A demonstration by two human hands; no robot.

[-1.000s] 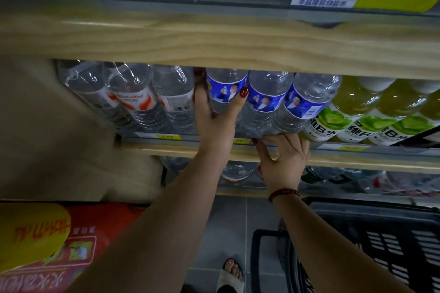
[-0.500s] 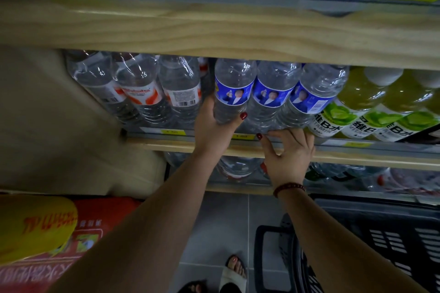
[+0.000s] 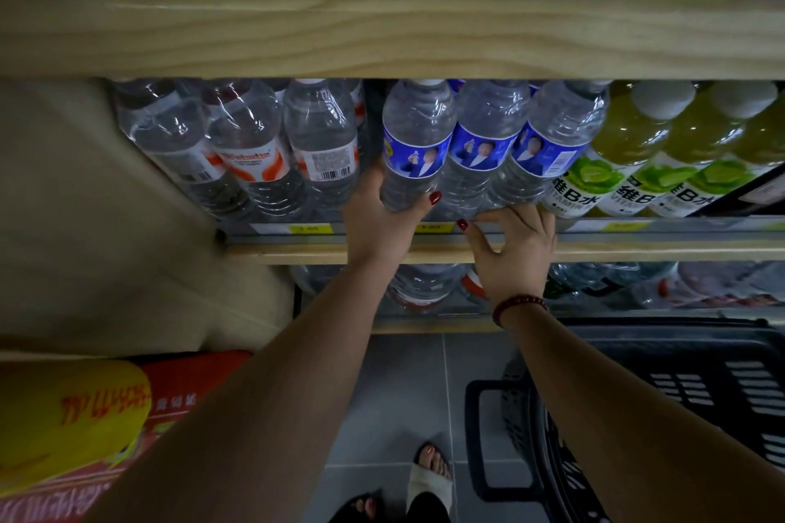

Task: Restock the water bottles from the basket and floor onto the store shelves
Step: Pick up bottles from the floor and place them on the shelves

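A blue-labelled water bottle (image 3: 414,149) is being cupped around its lower body by the left hand (image 3: 378,221), thumb on the right side and fingers wrapped behind on the left; it is standing at the front of the middle shelf (image 3: 637,244), leftmost of three bottles of the same kind. The right hand (image 3: 509,251) is being held loosely spread at the shelf's front edge, fingertips at the base of the neighbouring blue-labelled bottle (image 3: 484,157), with nothing gripped.

The step in hand is judged to be the seating and lining-up of this bottle. It is best being pushed low on the body, so that it slides on its base rather than tipping, with the label kept facing forward and the neighbour being steadied so the row is not knocked.

The bottles are thin, clear, ribbed plastic, likely yielding under a squeeze, with glossy wrap labels. To the left, red-and-white-labelled water bottles (image 3: 250,157) are standing; to the right, yellow-green vitamin drinks (image 3: 628,157) with white caps. The shelf fronts are pale grained wood with a metal price rail. Near right, a black slatted plastic basket (image 3: 696,386) is sitting on the grey tiled floor (image 3: 408,386); whether bottles are left in it cannot be told.
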